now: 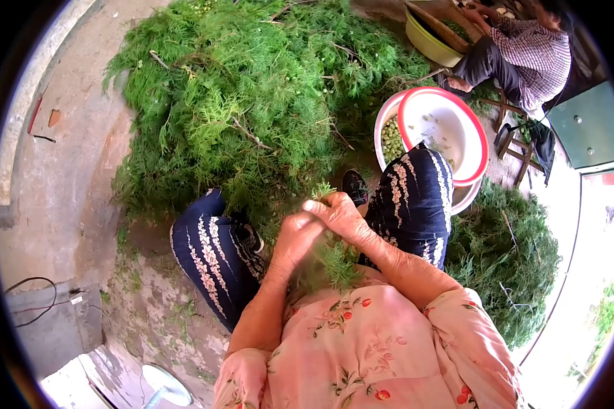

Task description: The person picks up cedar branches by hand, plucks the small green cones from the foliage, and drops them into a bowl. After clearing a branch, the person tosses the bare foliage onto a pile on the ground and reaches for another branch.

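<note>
Between my knees, my left hand (pixel 297 237) and my right hand (pixel 342 217) meet with their fingers closed on a green evergreen sprig (pixel 340 264). Its feathery foliage hangs below the right hand towards my lap, and a small tip pokes out above the fingers. The exact grip of each hand is partly hidden by the thumbs and knuckles. Just beyond the hands spreads a large heap of cut evergreen branches (pixel 252 102), with bare brown twigs among the leaves.
By my right knee, a red-rimmed white basin (pixel 450 112) rests tilted over another basin holding small green cones (pixel 392 141). More branches (pixel 505 252) lie at right. Another person (pixel 532 54) sits at upper right beside a yellow-green tub (pixel 430 44). Concrete floor (pixel 82 157) runs along the left.
</note>
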The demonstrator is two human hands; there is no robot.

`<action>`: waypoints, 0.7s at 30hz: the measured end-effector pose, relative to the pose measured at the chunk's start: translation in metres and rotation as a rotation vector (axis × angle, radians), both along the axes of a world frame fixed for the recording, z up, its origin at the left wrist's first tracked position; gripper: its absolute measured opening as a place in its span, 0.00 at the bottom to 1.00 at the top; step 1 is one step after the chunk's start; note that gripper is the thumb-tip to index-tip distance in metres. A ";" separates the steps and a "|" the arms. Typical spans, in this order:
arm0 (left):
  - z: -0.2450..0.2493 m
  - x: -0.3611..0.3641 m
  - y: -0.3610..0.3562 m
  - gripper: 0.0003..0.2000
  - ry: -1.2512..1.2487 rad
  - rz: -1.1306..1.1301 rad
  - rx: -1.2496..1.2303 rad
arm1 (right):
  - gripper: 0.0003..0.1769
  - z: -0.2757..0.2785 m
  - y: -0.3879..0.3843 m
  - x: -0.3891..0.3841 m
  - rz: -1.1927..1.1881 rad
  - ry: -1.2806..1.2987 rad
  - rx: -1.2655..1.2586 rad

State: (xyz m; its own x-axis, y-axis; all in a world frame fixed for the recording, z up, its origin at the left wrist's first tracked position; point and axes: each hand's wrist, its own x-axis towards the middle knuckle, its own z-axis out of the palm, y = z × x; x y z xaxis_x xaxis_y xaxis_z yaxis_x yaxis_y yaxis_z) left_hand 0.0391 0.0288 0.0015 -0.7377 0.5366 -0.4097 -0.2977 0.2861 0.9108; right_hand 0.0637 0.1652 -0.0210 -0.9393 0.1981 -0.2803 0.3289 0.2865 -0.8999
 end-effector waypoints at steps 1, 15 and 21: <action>-0.004 0.001 0.001 0.10 0.030 0.005 -0.006 | 0.22 -0.004 -0.002 0.000 -0.032 0.025 -0.045; -0.011 0.009 0.006 0.09 0.187 0.065 -0.026 | 0.23 -0.020 -0.004 -0.016 -0.145 -0.203 -0.010; -0.008 0.014 0.011 0.09 0.088 0.086 0.023 | 0.24 -0.033 0.004 -0.019 -0.385 -0.258 -0.492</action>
